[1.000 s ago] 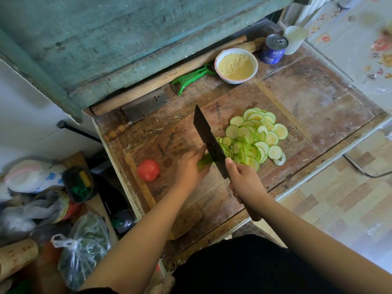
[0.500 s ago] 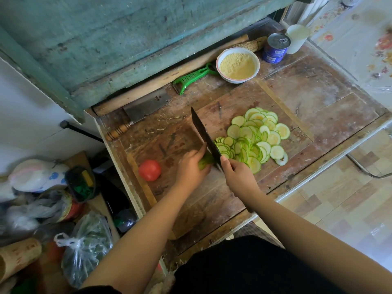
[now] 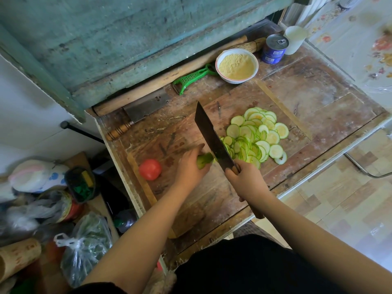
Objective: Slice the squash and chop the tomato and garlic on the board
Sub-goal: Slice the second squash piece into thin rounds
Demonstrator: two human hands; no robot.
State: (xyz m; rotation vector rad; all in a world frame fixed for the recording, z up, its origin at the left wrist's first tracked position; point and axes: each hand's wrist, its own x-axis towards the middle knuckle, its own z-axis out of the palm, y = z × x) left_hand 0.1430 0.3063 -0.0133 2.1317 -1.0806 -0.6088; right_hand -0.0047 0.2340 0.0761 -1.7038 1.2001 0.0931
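From the head camera I look down on a worn, scarred rectangular wooden cutting board (image 3: 244,98) lying on a rough, stained wooden table (image 3: 318,85). My left hand (image 3: 191,166) curls its fingers over the short remaining stub of pale green squash (image 3: 204,160), pinning it to the board near the middle. My right hand (image 3: 246,177) is wrapped tightly round the wooden handle of a broad, dark, rectangular steel cleaver (image 3: 212,139), whose blade stands edge-down just beside the cut end of the stub, tip pointing away from me. On the far side of the blade lies a loose, overlapping heap of thin round squash slices (image 3: 254,136), pale green flesh with darker green rims, spread across the right half of the board. A smooth, round red tomato (image 3: 150,169) sits on the board's left edge, well apart from my left hand. I cannot make out any garlic. Behind the board, against a peeling teal-painted wall, lie a long wooden rolling pin (image 3: 169,79), a second cleaver with a ribbed wooden handle (image 3: 140,113) and a bright green plastic peeler (image 3: 191,78). Near them stand a white ceramic bowl of coarse yellow meal (image 3: 236,65), a blue metal tin with a ring-pull lid (image 3: 274,48) and a white plastic cup (image 3: 294,39). Crumpled plastic bags (image 3: 82,247) are piled low at the left.
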